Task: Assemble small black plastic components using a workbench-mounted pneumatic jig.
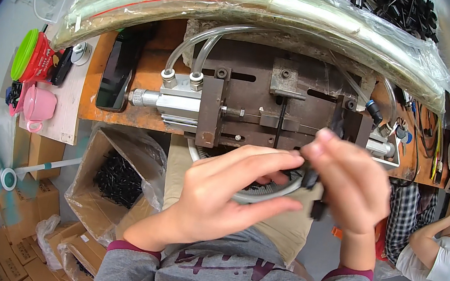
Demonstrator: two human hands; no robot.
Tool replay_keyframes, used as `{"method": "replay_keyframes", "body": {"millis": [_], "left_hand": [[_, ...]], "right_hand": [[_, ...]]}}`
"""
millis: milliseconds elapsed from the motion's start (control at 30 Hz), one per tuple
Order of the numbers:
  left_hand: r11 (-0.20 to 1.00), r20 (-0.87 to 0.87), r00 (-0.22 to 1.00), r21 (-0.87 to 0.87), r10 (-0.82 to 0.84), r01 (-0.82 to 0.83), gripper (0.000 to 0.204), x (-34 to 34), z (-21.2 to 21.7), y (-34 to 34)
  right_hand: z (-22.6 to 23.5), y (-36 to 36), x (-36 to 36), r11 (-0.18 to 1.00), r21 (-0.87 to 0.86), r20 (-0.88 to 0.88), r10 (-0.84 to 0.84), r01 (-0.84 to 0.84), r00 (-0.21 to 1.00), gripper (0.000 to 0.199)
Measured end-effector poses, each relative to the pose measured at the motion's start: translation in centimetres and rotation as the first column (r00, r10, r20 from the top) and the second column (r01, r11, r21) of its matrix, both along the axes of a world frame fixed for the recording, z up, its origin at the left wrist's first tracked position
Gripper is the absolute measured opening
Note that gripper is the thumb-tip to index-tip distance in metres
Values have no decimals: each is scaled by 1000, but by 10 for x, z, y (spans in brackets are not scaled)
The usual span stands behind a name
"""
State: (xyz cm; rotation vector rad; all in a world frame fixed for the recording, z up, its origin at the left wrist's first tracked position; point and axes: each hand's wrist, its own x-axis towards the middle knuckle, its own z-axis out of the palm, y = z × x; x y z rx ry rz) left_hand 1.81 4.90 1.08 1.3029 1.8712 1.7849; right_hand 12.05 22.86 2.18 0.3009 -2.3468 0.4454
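Black plastic part pinched in our right hand, just near of the rusty press fixture.

We close the right fingers around the part, whose long axis runs near-to-far, a second black piece hanging below the palm. Our left hand lies just to the left, fingers extended toward the part and touching or nearly touching it; we cannot tell whether it grips anything. The right hand is the nearer to the fixture slot, which lies far of the part. Left of the fixture sits the pneumatic cylinder; below left, a lined carton of black parts.
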Motion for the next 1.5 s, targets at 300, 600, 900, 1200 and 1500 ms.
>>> {"method": "replay_keyframes", "body": {"millis": [300,600,900,1200,1500], "left_hand": [[990,-434,899,-94,55,-106,38,-3,-7,-10],[957,-728,685,-198,1,-212,27,-3,-34,4],[926,-721,689,-307,-76,-219,27,-5,-21,3],[977,-722,672,25,165,-213,12,-77,55,38],[887,-834,518,-80,191,-455,10,-167,65,132]], "right_hand": [[-24,-8,9,983,-124,-66,-148,139,987,42],[-34,-5,17,900,-435,-72,-12,-20,997,83],[-16,-20,19,910,-395,77,-103,126,992,44],[-31,-34,19,936,-242,161,-222,257,962,27],[-42,-47,2,968,24,218,-250,250,943,16]]}}
